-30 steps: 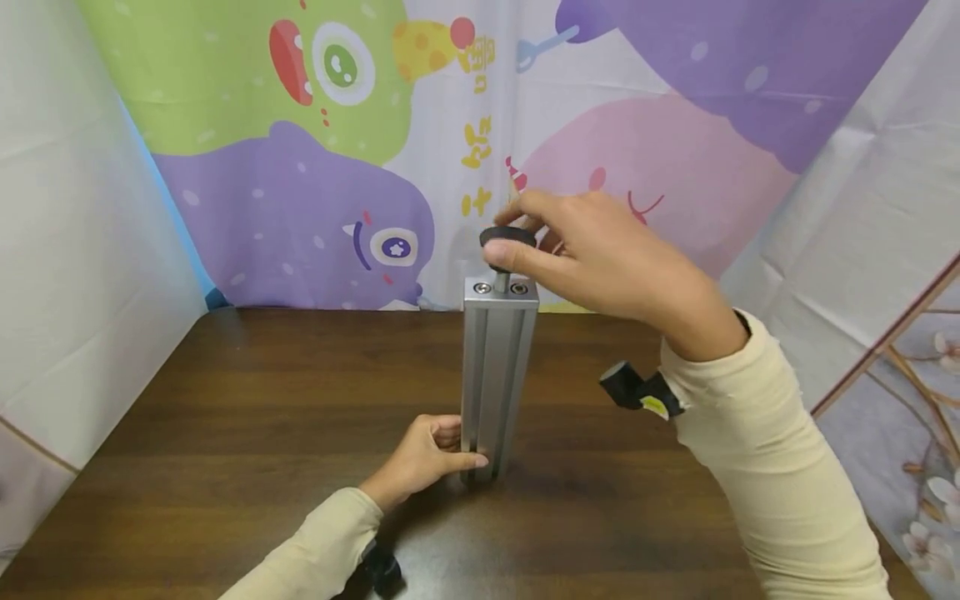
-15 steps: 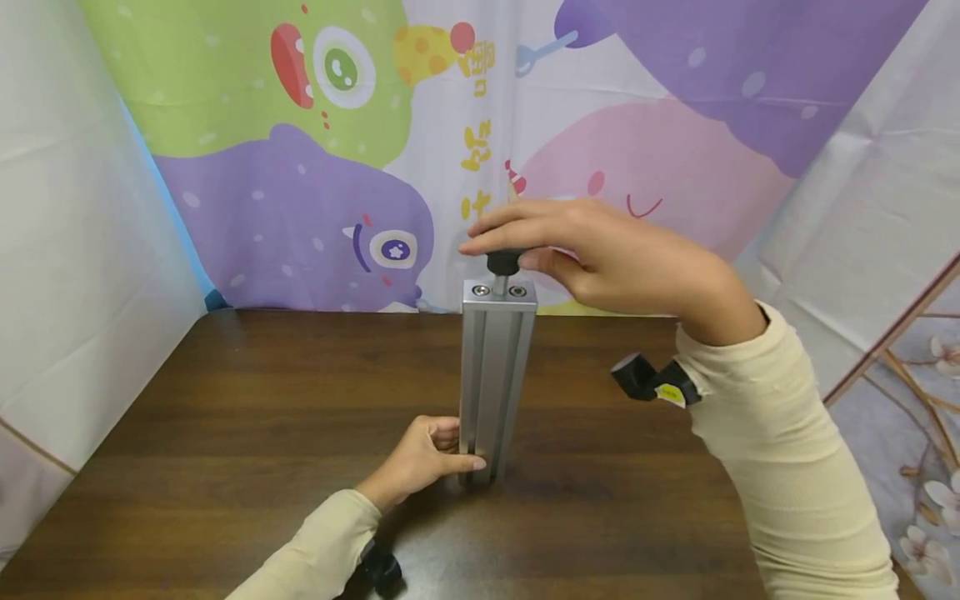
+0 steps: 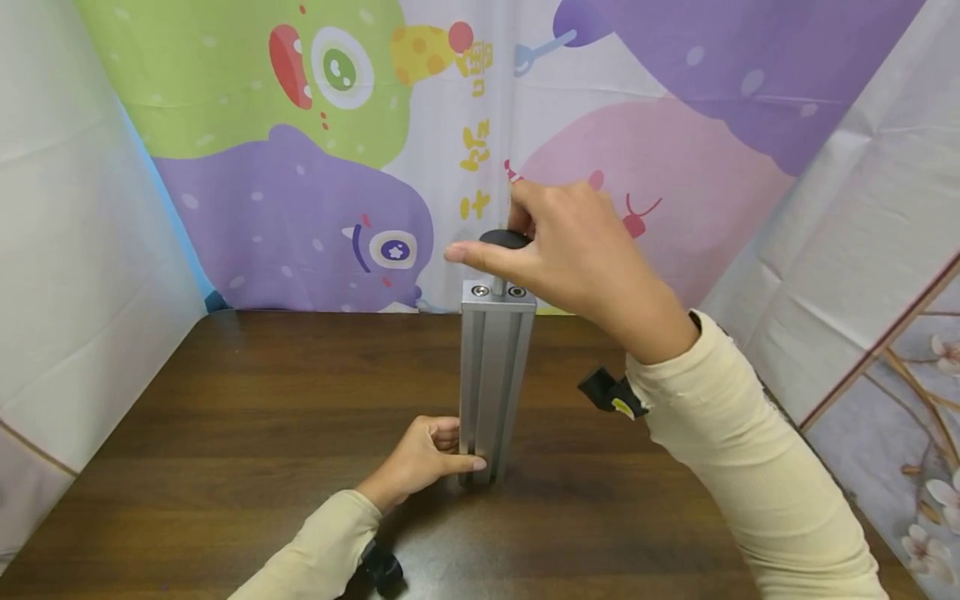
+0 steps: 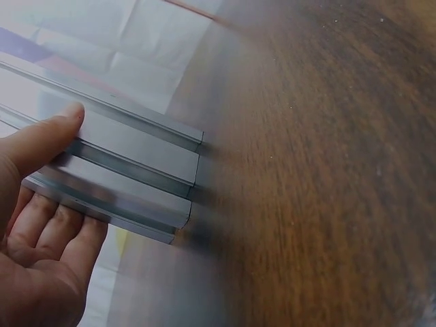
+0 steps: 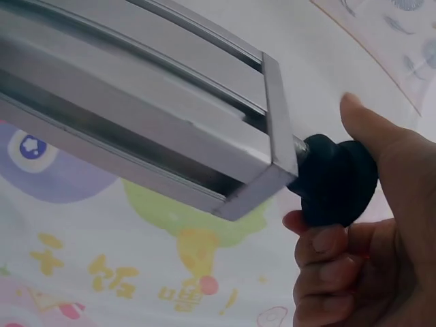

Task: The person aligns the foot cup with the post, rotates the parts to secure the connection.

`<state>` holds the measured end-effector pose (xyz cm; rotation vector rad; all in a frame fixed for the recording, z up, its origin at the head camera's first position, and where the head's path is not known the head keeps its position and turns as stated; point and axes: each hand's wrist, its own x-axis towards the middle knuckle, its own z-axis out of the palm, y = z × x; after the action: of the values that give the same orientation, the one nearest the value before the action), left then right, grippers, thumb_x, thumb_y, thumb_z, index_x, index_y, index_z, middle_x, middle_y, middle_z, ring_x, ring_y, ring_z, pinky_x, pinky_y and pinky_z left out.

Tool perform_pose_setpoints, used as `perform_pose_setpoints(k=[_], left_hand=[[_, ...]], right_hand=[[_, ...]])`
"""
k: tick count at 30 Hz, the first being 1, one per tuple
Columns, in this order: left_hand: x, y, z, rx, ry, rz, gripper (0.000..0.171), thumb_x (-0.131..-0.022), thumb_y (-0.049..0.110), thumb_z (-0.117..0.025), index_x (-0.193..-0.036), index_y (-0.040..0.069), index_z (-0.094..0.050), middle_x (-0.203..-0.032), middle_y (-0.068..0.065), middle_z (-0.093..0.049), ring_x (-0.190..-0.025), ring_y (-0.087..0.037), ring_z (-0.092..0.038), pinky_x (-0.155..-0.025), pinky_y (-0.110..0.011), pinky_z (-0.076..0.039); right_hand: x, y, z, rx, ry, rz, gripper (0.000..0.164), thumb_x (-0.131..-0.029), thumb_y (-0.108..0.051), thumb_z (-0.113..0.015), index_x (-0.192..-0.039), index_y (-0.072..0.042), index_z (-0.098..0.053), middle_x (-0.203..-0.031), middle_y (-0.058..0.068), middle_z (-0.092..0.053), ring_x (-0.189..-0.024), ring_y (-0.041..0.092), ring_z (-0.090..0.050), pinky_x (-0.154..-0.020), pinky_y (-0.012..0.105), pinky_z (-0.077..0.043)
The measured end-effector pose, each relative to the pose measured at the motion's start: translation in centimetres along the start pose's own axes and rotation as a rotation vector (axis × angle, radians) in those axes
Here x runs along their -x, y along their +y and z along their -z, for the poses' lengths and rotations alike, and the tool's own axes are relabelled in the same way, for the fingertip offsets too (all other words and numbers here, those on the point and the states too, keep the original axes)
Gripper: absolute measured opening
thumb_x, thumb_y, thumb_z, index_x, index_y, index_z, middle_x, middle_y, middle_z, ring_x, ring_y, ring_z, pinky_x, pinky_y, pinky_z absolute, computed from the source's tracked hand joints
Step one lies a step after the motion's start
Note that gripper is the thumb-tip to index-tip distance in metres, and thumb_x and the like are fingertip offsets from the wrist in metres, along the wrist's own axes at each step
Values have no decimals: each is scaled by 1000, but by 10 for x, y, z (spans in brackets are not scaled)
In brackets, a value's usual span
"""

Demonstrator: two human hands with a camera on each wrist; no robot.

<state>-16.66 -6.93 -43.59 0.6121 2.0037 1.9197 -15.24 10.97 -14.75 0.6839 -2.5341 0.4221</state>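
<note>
A silver slotted aluminium profile (image 3: 491,375) stands upright on the wooden table. My left hand (image 3: 420,458) grips it low down, thumb across the front and fingers behind; the left wrist view shows its bottom end (image 4: 194,170) at the tabletop. On top, an end plate (image 3: 498,305) carries two screws. Between them rises a metal stem (image 3: 498,287) bearing a black round levelling foot (image 5: 337,180). My right hand (image 3: 577,250) holds this foot, its curled fingers (image 5: 327,266) against one side and the thumb stretched out along the other. Part of the foot is hidden behind the hand in the head view.
The dark wooden table (image 3: 262,392) reaches back to a cartoon-printed curtain (image 3: 300,217). White cloth walls (image 3: 75,250) stand on both sides. Black camera mounts (image 3: 611,393) sit on the wrists, over cream sleeves.
My right hand straightened its fingers over the levelling foot, then turned, with its fingers curled at the far side and its thumb swung left. The left hand and profile stayed put.
</note>
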Motion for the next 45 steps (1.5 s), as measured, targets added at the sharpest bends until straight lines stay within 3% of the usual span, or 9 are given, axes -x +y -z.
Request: perform_pose_setpoints(k=[6, 10, 14, 17, 20, 24, 34, 38, 45], left_hand=[[0, 0, 0, 2, -2, -3, 42, -77, 1, -78, -114, -11, -63, -99, -23, -70, -91, -21, -70, -81, -26, -56], [0, 0, 0, 3, -3, -2, 41, -77, 1, -78, -114, -11, -63, -99, -22, -70, -91, -21, -70, -81, -26, -55], [0, 0, 0, 12, -11, -5, 41, -78, 2, -78, -114, -11, -63, -98, -22, -71, -91, -22, -70, -81, -26, -55], [0, 1, 1, 28, -15, -11, 41, -78, 1, -77, -114, -12, -62, -99, -24, -70, -92, -24, -70, -81, -27, -56], [1, 0, 2, 41, -19, -13, 42, -79, 0, -76, -115, -13, -61, -100, -25, -69, -93, -25, -70, -81, -27, -56], [2, -1, 1, 32, -19, -9, 42, -78, 1, -77, -116, -12, -61, -101, -23, -70, -93, -24, -70, -82, -27, -56], [1, 0, -1, 29, -7, 3, 43, -78, 1, -77, -116, -12, -61, -100, -23, -70, -92, -25, -70, -82, -27, -56], [1, 0, -1, 24, -8, 0, 42, -78, 1, -77, -115, -12, -62, -100, -23, -70, -92, -25, -70, -81, -27, -56], [0, 2, -2, 38, -12, -1, 42, -78, 0, -77, -115, -12, -61, -101, -24, -69, -92, -25, -70, -81, -27, -56]], right_hand=[[1, -1, -3, 12, 21, -45, 57, -79, -62, -67, -75, -8, -50, -63, 4, -49, -56, 19, -42, -53, 31, -36], [3, 1, 6, -15, -89, -24, 50, -86, -59, -61, -87, -9, -57, -73, 3, -60, -62, 19, -52, -59, 32, -43], [6, 14, 22, -101, -285, 180, 40, -99, -36, -53, -124, -6, -56, -117, 8, -65, -101, 20, -61, -87, 37, -48], [7, 25, 28, -190, -360, 414, 44, -101, -14, -49, -143, -3, -41, -144, 9, -47, -130, 21, -45, -108, 39, -36], [6, 31, 28, -248, -362, 547, 46, -100, -4, -46, -145, -5, -38, -149, 9, -40, -139, 21, -34, -115, 38, -26], [5, 33, 27, -284, -359, 575, 42, -100, 0, -42, -142, -5, -44, -148, 8, -43, -139, 20, -34, -115, 37, -26], [2, 27, 24, -246, -312, 499, 33, -98, -3, -52, -130, -7, -60, -126, 7, -60, -115, 20, -54, -97, 36, -43], [1, 13, 25, -130, -267, 322, 32, -95, -27, -61, -122, -10, -66, -107, 4, -63, -93, 18, -56, -83, 34, -46], [-6, -2, 12, -12, -121, 17, 48, -81, -57, -68, -77, -9, -65, -69, 3, -58, -64, 19, -51, -59, 31, -42]])
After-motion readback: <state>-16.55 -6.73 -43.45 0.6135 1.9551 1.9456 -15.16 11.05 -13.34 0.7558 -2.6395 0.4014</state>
